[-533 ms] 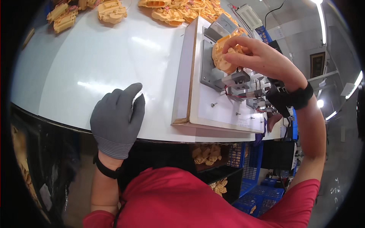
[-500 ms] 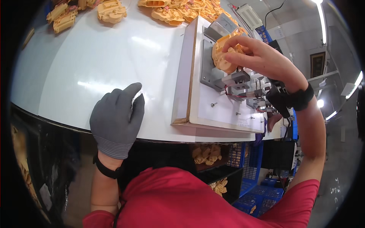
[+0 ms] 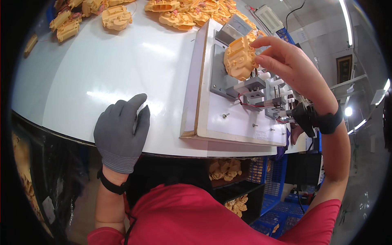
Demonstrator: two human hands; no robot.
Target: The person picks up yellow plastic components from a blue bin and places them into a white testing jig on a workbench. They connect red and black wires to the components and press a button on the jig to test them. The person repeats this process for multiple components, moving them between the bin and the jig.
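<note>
A yellow-orange moulded plastic part (image 3: pixel 239 60) sits on the grey plate of a white test fixture (image 3: pixel 216 118). My bare right hand (image 3: pixel 281 57) is at the part's right side, thumb and index finger apart, their tips at or very near its edge; contact is hard to make out. Its other fingers are partly hidden. My left hand (image 3: pixel 121 128), in a grey glove, rests on the white table (image 3: pixel 69 85) near the front edge. Its thumb stands apart from the fingers, and nothing shows between them.
Grey blocks with wires (image 3: pixel 251 87) and a panel meter (image 3: pixel 237 28) are mounted on the fixture. Similar yellow parts (image 3: pixel 192 14) are heaped at the back, with others at the far left. Below the table stand blue crates (image 3: pixel 273 179) and a shelf holding more parts.
My right hand has drawn back rightward from over the plastic part to its edge, while the part stays on the fixture. My left hand remains on the table. The whole view has shifted slightly.
</note>
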